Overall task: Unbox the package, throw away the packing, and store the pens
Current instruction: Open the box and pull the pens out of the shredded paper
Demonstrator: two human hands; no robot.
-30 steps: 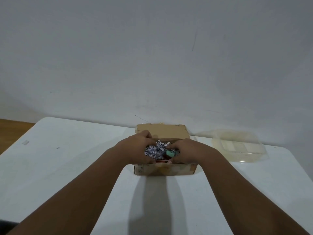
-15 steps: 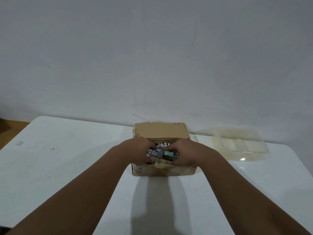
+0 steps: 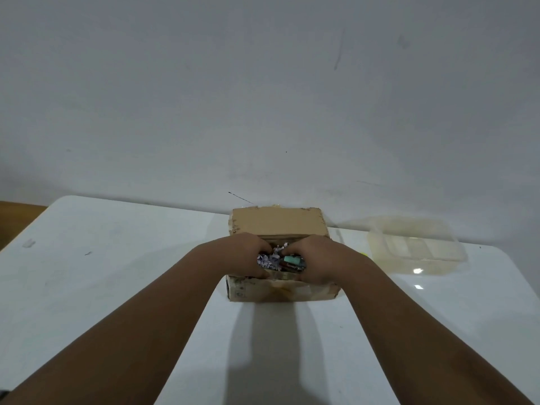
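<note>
From my head camera, both my hands are down inside the open cardboard box (image 3: 280, 289), which sits on the white table (image 3: 117, 273) with its far flap (image 3: 279, 222) folded back toward the wall. My left hand (image 3: 248, 255) is curled over the left side of the shredded paper packing (image 3: 270, 260), fingers bent into it. My right hand (image 3: 317, 263) is cupped on the other side, closed around what looks like the bundle of pens (image 3: 293, 264) — a teal end shows just beside my fingers, with darker barrels below it. How firmly either hand grips I cannot tell, since the fingertips are buried.

I judge this to be the middle of unboxing: the box is open, but packing and pens are both inside it. The next move calls for lifting the pens clear without dragging shreds along, or scooping the shreds out first. The clear plastic container (image 3: 415, 247) stands well apart to the right, empty as far as I can see — likely where the pens go.

Against the frame a second ago, my hands have drawn closer together and sunk deeper, so less of the shredded paper shows between them; the box itself has not shifted.
</note>
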